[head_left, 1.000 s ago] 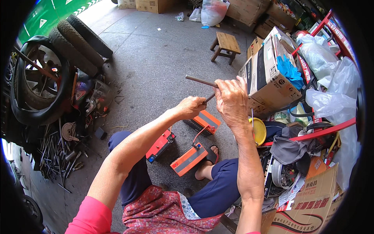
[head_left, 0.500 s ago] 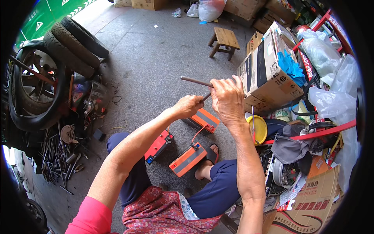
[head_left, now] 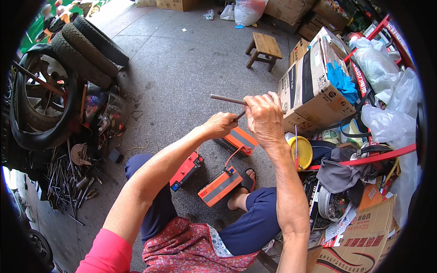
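Both my hands are raised over several batteries on the floor. My right hand (head_left: 265, 114) is closed round a dark metal rod (head_left: 226, 99), whose bare end points left. A second dark bar (head_left: 240, 115) slants between the hands; my left hand (head_left: 220, 124) is closed on its lower end. Whether the two pieces are joined is hidden by my right fingers. Below lie an orange battery with a grey stripe (head_left: 221, 186), a similar orange battery (head_left: 241, 135) farther off, partly behind my left hand, and a red battery (head_left: 184, 173) beside my left knee. A reddish cable (head_left: 229, 158) links the two orange ones.
Tyres (head_left: 91, 50), a wheel (head_left: 43, 98) and a heap of metal tools (head_left: 68, 177) crowd the left. Right stand a cardboard box (head_left: 314, 77), a yellow-lidded tub (head_left: 302, 152) and a red-framed rack with plastic bags (head_left: 387, 118). A wooden stool (head_left: 265, 48) stands ahead. People (head_left: 61, 16) show far left.
My hands and the rods stay almost in place, with only a slight shift. People have come into view at the far upper left.
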{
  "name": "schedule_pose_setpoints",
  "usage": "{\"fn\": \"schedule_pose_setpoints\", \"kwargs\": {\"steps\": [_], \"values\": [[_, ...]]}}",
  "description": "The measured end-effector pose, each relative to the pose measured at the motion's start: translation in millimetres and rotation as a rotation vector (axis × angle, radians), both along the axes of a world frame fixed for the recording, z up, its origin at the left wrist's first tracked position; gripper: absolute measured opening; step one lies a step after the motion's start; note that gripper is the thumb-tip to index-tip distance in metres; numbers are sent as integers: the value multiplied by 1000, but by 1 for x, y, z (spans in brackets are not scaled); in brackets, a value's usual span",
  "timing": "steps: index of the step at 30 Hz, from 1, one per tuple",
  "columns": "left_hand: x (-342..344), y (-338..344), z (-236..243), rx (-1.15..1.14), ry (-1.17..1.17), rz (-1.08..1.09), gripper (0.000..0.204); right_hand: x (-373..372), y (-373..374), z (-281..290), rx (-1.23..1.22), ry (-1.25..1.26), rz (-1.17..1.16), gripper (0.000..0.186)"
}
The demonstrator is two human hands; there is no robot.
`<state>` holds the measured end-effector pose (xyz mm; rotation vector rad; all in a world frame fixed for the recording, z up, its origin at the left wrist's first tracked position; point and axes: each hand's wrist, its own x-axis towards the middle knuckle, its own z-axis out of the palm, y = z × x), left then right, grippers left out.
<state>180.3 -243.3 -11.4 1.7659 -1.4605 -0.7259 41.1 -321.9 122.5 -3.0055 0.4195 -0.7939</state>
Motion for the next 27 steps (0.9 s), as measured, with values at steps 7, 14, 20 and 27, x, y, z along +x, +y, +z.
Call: {"fn": "schedule_pose_setpoints", "kwargs": {"steps": [7,14,20,27], "values": [[-6,0,16,-104,18,117,21,11,-15,18,-293,121,197,9],[-1,8,22,-130,36,157,20,36,-9,43,-389,273,247,6],[-10,0,12,-188,142,131,23,44,3,61,24,22,-147,18],[-10,1,26,-110,185,142,21,28,21,77,132,-107,-184,27]]}}
